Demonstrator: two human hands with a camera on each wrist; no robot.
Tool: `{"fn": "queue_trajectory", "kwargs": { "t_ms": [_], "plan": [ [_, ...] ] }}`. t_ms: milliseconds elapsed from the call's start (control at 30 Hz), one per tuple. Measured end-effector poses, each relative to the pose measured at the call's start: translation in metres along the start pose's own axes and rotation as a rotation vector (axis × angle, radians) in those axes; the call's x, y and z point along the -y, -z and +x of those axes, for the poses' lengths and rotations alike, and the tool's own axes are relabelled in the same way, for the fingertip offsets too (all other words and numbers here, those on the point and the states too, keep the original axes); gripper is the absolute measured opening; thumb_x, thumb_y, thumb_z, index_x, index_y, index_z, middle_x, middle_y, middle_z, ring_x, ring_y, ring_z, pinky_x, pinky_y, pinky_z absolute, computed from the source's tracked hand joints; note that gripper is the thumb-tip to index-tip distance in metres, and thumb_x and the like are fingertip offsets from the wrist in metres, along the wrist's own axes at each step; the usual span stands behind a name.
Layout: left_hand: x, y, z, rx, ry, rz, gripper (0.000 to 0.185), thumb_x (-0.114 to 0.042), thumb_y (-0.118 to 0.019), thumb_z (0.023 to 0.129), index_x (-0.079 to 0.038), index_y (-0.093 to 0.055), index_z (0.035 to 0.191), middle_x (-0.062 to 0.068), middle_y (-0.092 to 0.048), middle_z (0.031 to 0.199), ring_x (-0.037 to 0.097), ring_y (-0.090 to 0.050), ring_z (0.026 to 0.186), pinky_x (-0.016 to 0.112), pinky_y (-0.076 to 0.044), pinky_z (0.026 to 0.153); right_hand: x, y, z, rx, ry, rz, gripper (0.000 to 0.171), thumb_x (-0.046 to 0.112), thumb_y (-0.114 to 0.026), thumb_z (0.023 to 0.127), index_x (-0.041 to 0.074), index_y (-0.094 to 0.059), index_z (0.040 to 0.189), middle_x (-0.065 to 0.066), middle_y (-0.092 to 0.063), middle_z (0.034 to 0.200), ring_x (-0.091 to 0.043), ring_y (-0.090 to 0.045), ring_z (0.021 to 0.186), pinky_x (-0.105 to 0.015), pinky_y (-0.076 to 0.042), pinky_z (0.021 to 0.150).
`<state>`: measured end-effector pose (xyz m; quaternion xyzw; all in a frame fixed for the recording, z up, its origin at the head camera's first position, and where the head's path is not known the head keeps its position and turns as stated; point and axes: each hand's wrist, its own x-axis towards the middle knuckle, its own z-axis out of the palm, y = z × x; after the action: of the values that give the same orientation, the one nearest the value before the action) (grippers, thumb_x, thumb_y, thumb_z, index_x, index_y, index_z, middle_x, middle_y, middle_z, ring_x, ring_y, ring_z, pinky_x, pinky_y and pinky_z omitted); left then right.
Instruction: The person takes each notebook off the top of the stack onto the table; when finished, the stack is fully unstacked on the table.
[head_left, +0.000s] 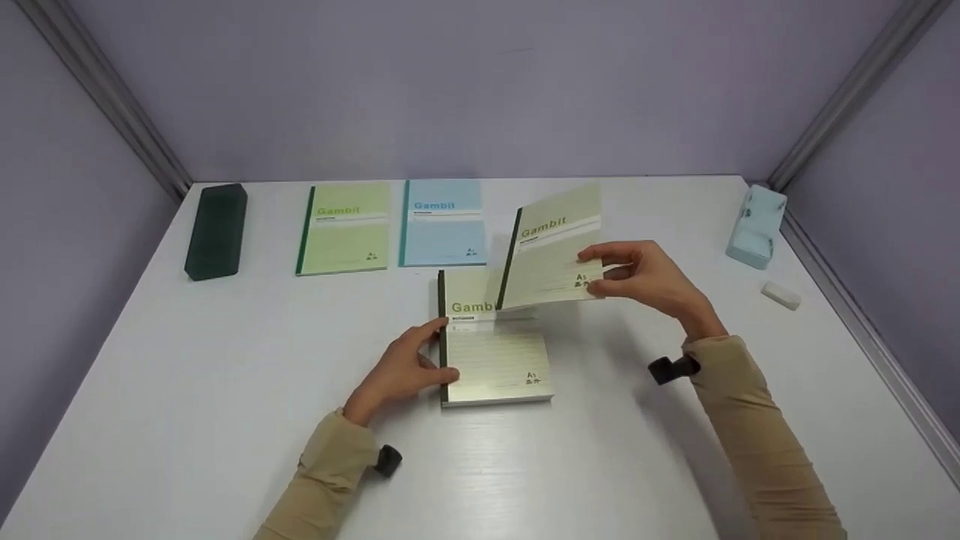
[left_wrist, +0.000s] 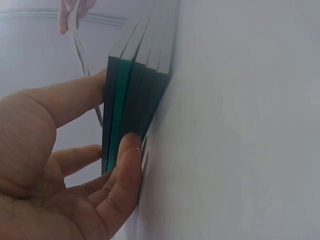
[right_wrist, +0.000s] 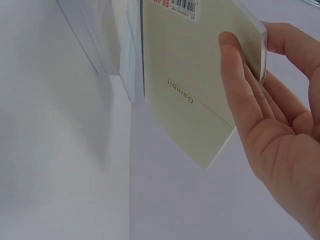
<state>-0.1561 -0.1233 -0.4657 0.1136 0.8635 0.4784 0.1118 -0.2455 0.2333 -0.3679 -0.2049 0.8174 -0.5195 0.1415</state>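
Observation:
My right hand pinches a pale green notebook by its right edge, fingers on the back and thumb on the front. The notebook is raised and tilted, its dark spine to the left; its back cover with a barcode label shows in the right wrist view. Below it lies a stack of several notebooks, the top one also pale green. My left hand holds this stack at its spine side, thumb over the top cover's edge. One green spine shows among dark ones in the left wrist view.
Behind the stack lie a green notebook and a blue notebook, side by side. A dark green case sits at the far left. At the right are a light blue box-shaped case and a white eraser. Walls enclose the white table.

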Motion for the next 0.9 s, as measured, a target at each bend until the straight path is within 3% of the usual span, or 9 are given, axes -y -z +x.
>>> {"fn": "queue_trajectory", "kwargs": {
  "t_ms": [367,900],
  "plan": [
    [-0.001,0.0,-0.001,-0.008,0.025,-0.021,0.081,-0.023,-0.078,0.08,-0.014,-0.036,0.149,0.018,-0.041,0.142,0.015,-0.063,0.081,0.033,-0.049,0.074,0.011,0.035,0.025,-0.054,-0.042,-0.088,0.044,0.001,-0.071,0.083,0.006,-0.062,0.126,-0.015,-0.059,0.124,-0.022,-0.067,0.097,-0.029,-0.054,0.077],
    [-0.003,0.0,-0.003,-0.008,0.037,-0.012,0.081,-0.021,-0.078,0.08,-0.013,-0.037,0.149,0.017,-0.042,0.141,0.016,-0.062,0.081,0.034,-0.049,0.073,-0.012,0.062,0.061,-0.037,-0.09,-0.122,0.047,-0.006,-0.064,0.086,0.003,-0.057,0.131,-0.017,-0.052,0.131,-0.025,-0.058,0.108,-0.026,-0.052,0.077]
  ]
}}
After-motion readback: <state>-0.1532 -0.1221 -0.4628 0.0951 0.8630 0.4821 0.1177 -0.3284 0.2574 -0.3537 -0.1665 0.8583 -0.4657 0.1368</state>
